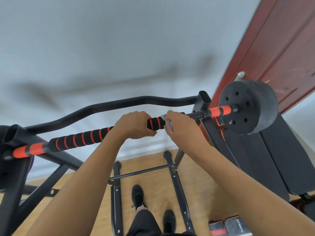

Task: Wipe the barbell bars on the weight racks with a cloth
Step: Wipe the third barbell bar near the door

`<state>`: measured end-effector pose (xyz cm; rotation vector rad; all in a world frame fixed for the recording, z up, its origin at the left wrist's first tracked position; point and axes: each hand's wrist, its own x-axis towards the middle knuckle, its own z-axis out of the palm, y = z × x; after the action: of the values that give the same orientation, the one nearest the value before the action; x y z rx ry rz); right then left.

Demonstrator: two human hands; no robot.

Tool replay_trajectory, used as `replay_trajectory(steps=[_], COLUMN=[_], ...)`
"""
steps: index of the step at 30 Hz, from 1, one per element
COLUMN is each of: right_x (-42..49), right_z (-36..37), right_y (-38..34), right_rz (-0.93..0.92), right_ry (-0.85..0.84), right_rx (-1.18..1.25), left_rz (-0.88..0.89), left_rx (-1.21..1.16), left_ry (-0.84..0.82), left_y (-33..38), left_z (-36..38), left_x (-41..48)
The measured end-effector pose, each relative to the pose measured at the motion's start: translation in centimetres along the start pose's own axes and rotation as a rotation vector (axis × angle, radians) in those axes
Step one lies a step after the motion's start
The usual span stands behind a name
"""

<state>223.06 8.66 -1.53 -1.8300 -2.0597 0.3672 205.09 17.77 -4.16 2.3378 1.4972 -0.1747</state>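
Blue cloth (pixel 167 124) bunched under right hand's (pixel 180 125) fingers (pixel 170 114) against barbell bar (pixel 80 137).

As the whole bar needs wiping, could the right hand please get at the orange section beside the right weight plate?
Probably yes, but not by sliding: the rack upright stands between the right hand with its cloth and the orange section, so it must lift around.

Soft, even daylight, moderately bright. Blurred shadows smear across the white wall (pixel 102 57); the frame looks slightly motion-blurred, perhaps. Wide-angle distortion bends straight lines near the edges.
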Motion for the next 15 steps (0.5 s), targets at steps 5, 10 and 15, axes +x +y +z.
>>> replay_trajectory(steps=[5, 10, 15], right_x=[-2.4, -0.9, 3.6], right_z=[-0.2, -2.1, -1.3], right_y=[0.2, 1.3, 1.7], right_rz=[0.009, 0.053, 0.049], right_ry=[-0.121, 0.033, 0.014], right_rx=[0.013, 0.058, -0.049], left_rz=[-0.016, -0.028, 0.092], left_rx=[-0.245, -0.329, 0.026], left_ry=[-0.246, -0.397, 0.04], left_y=[0.0, 0.2, 1.4], left_z=[-1.4, -3.0, -1.5], left_x=[0.5, 0.5, -1.3])
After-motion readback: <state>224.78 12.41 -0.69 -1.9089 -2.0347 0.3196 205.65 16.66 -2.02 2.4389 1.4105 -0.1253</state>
